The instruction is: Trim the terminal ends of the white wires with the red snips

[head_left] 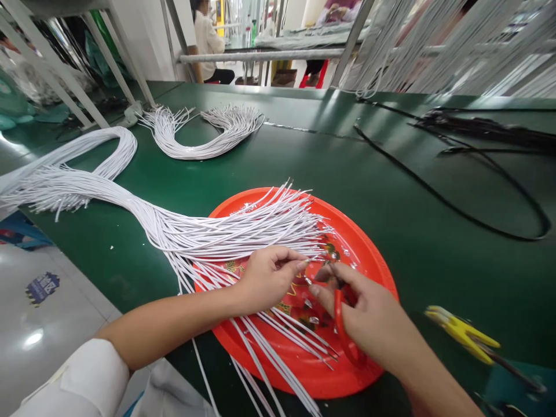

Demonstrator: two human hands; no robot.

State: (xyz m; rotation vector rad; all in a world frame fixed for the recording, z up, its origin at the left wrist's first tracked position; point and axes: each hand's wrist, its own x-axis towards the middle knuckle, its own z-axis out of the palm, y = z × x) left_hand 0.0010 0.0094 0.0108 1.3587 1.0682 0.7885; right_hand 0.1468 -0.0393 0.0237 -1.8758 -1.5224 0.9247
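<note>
Over the red tray (377, 278) my left hand (269, 278) pinches a white wire near its end, with thumb and forefinger pressed together. My right hand (360, 307) grips red-handled scissors (343, 330) close to that wire end; the blades are mostly hidden by the fingers. A thick bundle of white wires (243, 237) lies across the tray from the left, its stripped-looking ends fanned out just beyond my left hand. Under my left wrist, several separate white wires (278, 370) hang toward the front. Small shiny scraps (313, 319) are scattered on the tray's patterned bottom.
Further white wire bundles (195, 150) rest on the green table (304, 162) at the back left. Black cables (486, 130) curve across the right. A yellow-handled tool (463, 333) lies front right. Metal frame bars and a seated person (208, 43) are behind.
</note>
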